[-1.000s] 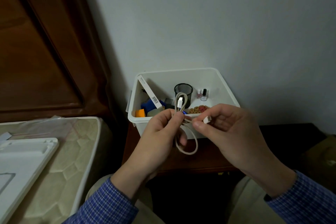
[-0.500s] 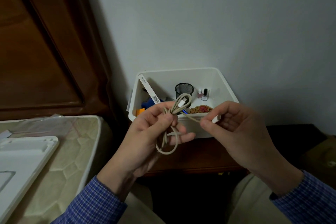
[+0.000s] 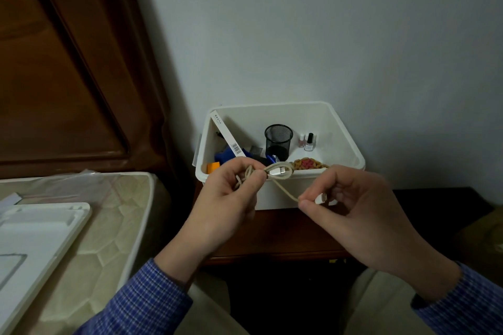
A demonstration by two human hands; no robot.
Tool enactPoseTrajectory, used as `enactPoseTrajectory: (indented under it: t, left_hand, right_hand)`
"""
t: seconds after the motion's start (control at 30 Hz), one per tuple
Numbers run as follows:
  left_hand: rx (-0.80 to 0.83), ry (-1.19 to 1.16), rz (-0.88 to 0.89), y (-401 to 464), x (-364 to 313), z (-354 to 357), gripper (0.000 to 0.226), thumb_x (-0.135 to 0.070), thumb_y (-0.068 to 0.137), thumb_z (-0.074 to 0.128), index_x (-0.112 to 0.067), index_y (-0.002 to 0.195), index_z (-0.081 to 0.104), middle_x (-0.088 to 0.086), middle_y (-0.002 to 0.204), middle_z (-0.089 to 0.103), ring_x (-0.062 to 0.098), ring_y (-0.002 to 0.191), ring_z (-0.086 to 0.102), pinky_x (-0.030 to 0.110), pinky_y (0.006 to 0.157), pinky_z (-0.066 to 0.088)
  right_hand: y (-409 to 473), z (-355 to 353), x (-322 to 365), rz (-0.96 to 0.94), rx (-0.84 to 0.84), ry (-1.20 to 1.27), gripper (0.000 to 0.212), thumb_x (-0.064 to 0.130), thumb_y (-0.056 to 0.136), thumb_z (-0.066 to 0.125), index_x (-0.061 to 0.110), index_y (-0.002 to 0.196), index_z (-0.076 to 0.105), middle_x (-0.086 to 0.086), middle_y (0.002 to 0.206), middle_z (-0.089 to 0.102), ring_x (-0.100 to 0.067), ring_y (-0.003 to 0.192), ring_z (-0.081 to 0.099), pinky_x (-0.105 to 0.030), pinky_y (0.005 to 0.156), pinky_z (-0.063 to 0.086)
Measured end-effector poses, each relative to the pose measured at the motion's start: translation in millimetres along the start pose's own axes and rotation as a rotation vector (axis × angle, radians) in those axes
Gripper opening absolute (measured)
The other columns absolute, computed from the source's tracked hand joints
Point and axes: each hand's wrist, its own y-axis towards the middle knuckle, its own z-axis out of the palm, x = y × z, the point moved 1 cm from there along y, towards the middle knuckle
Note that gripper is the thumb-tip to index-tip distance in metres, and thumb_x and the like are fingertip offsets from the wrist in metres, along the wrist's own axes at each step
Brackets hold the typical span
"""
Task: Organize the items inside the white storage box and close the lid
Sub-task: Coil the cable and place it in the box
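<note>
Before the storage box (image 3: 345, 128), left hand (image 3: 228, 198) grips the coiled charging cable (image 3: 280, 174); right hand (image 3: 351, 204) pinches its plug end.

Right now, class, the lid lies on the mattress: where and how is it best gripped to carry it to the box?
Grip the lid by its long right edge, coming from the right, the box's side. It lies flat on the mattress, and that raised rim is fully exposed; its left part runs out of frame. Both hands are busy with the cable.

The white box (image 3: 277, 196) sits on the brown table (image 3: 272, 236). At 9 o'clock, the lid (image 3: 35, 239) lies on the bed (image 3: 109, 226).
</note>
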Motion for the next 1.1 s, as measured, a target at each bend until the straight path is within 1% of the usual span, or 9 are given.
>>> enactPoseTrajectory:
  t: [0.13,0.23,0.4,0.5,0.73,0.87,0.93,1.0,1.1]
  left_hand:
    - [-0.020,-0.115,-0.015,0.1,-2.2,13.4,0.023,-0.030,0.103,0.049,-0.021,0.087,0.063,0.008,0.058,0.040,0.017,0.038,0.032,0.022,0.039,0.035]
    - [0.009,-0.340,-0.152,2.0,-9.0,14.2,0.034,-0.025,0.106,0.044,-0.019,0.078,0.061,0.006,0.058,0.037,0.011,0.037,0.026,0.015,0.035,0.028]
    - [0.142,-0.871,-0.529,5.5,-15.0,4.2,0.017,-0.025,0.097,0.049,-0.009,0.092,0.054,0.002,0.074,0.041,0.003,0.037,0.030,0.012,0.027,0.023]
    - [0.232,-0.951,-0.593,6.1,-13.4,-3.9,0.015,-0.023,0.096,0.056,-0.009,0.091,0.055,0.002,0.079,0.039,0.003,0.042,0.029,0.012,0.030,0.026]
    - [-0.088,-0.161,-0.279,16.3,3.8,-8.4,0.026,-0.023,0.103,0.052,-0.017,0.078,0.048,0.002,0.063,0.045,0.010,0.039,0.031,0.018,0.034,0.029]
    - [-0.250,0.379,-0.052,18.5,7.4,-6.8,0.030,-0.026,0.101,0.056,-0.026,0.071,0.052,-0.008,0.058,0.050,0.004,0.043,0.039,0.018,0.042,0.034]
    - [-0.186,0.674,0.089,14.6,4.6,-1.5,0.028,-0.031,0.100,0.056,-0.030,0.072,0.057,-0.014,0.057,0.052,0.002,0.049,0.044,0.015,0.048,0.034]
    - [-0.018,0.828,0.077,6.1,2.7,7.2,0.030,-0.041,0.101,0.048,-0.029,0.076,0.061,-0.012,0.063,0.059,0.005,0.057,0.052,0.024,0.054,0.044]
    - [0.248,0.915,0.060,-10.8,-4.0,21.8,0.048,-0.046,0.095,0.028,-0.017,0.086,0.065,-0.002,0.077,0.063,0.015,0.074,0.056,0.042,0.073,0.046]
  right_hand:
    - [-5.1,6.8,0.6,-0.050,0.029,-0.111,0.021,0.014,0.077,0.083,0.030,0.074,0.069,0.009,0.077,0.073,-0.010,0.071,0.070,-0.018,0.066,0.053]
    - [-7.3,7.6,-2.5,-0.053,0.035,-0.143,0.014,0.021,0.077,0.079,0.030,0.074,0.069,0.010,0.075,0.072,-0.008,0.069,0.069,-0.023,0.064,0.053]
    - [-7.7,3.6,-7.4,-0.063,0.042,-0.186,0.023,0.014,0.078,0.082,0.033,0.074,0.069,0.012,0.076,0.072,-0.007,0.069,0.068,-0.017,0.063,0.052]
    - [-6.3,-0.4,-10.5,-0.038,0.008,-0.194,0.022,0.015,0.077,0.081,0.032,0.072,0.068,0.010,0.075,0.072,-0.010,0.070,0.068,-0.020,0.067,0.052]
    - [-7.4,1.2,-3.2,-0.043,0.025,-0.128,0.018,0.018,0.077,0.082,0.031,0.075,0.070,0.007,0.077,0.074,-0.013,0.074,0.071,-0.040,0.074,0.056]
    - [-9.6,3.0,6.0,-0.100,0.078,-0.105,0.021,0.014,0.077,0.084,0.029,0.073,0.070,0.009,0.077,0.074,-0.011,0.071,0.072,-0.033,0.068,0.057]
    - [-8.9,2.5,12.5,-0.135,0.096,-0.080,0.018,0.017,0.077,0.085,0.027,0.075,0.070,0.009,0.077,0.074,-0.009,0.070,0.071,-0.024,0.066,0.056]
    - [-3.7,-0.9,20.0,-0.161,0.083,-0.039,0.016,0.021,0.075,0.084,0.025,0.075,0.069,0.007,0.075,0.073,-0.010,0.067,0.070,-0.018,0.065,0.053]
    - [12.0,-9.0,27.0,-0.178,0.111,0.050,0.016,0.022,0.075,0.083,0.024,0.078,0.067,0.002,0.076,0.073,-0.017,0.066,0.069,-0.030,0.064,0.056]
